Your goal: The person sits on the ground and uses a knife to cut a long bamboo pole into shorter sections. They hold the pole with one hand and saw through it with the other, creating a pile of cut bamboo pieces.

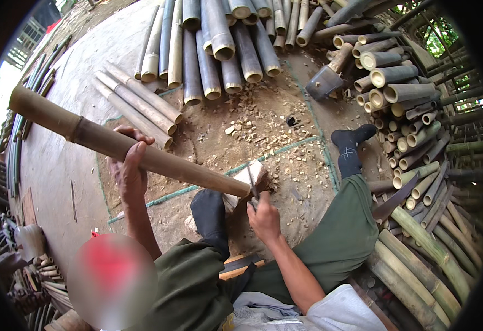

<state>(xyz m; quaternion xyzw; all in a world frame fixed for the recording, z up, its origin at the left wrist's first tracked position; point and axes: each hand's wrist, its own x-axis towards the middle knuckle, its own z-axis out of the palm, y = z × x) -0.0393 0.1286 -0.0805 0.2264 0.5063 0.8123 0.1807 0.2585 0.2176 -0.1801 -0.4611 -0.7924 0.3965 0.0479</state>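
My left hand [128, 163] is wrapped around a long brown bamboo pole [159, 161] from below, near its middle. The pole slants from the upper left down to the right, and its cut end lies by a pale wooden block [258, 172] between my feet. Close beside that end, my right hand [264, 216] is closed on the handle of a knife [252, 179]. Its narrow dark blade points away from me, next to the pole's end and over the block. Whether the blade touches the bamboo, I cannot tell.
Thick bamboo pieces [227, 52] lie in rows at the far side, with several thinner poles [142, 102] at left. Cut tubes [401, 91] are stacked at right, near a dark container [324, 83]. Wood chips [252, 118] litter the mat. A blurred patch covers the lower left.
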